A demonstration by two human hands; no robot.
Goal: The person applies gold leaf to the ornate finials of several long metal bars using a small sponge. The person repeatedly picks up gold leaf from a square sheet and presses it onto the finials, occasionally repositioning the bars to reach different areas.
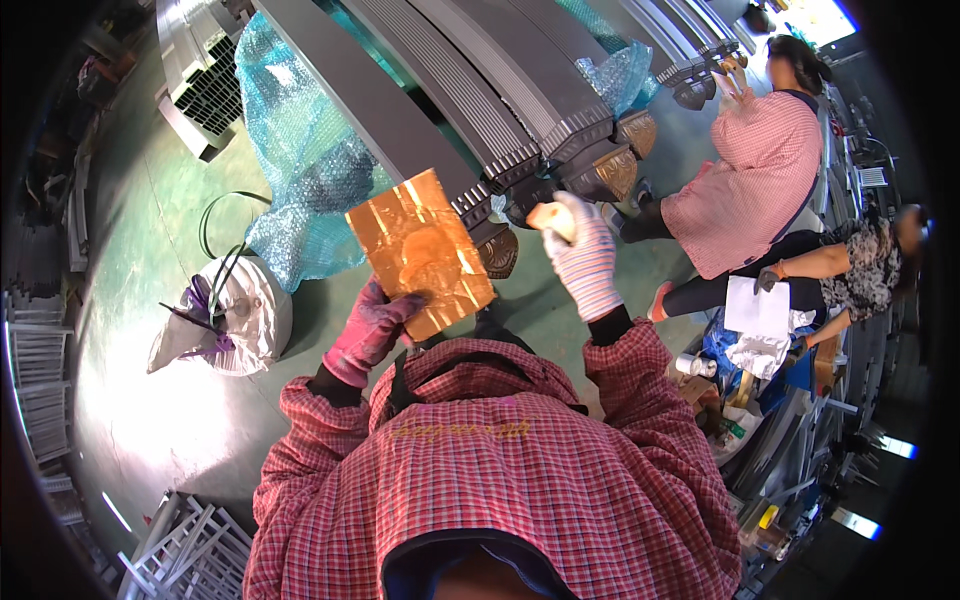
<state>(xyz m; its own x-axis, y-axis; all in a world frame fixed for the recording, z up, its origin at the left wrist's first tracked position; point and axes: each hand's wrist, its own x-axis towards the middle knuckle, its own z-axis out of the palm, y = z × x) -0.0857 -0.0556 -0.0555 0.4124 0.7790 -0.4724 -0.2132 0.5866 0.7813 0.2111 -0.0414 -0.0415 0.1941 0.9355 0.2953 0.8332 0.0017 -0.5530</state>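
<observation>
1) pink-gloved left hand grips the lower left edge of a shiny gold-orange rectangular foil sheet
2) striped white-gloved right hand grasps a small pale cream pad, slightly blurred
3) the sheet, well left of the pad, overlaps in view long dark grey metal posts

Left hand gloved pink; right hand gloved white with thin bluish and reddish stripes. Sheet shiny copper-gold, held piece cream. Near coat red plaid. Far beams dark grey, left bubble wrap translucent turquoise, floor green. Far-right smock pink check.
</observation>
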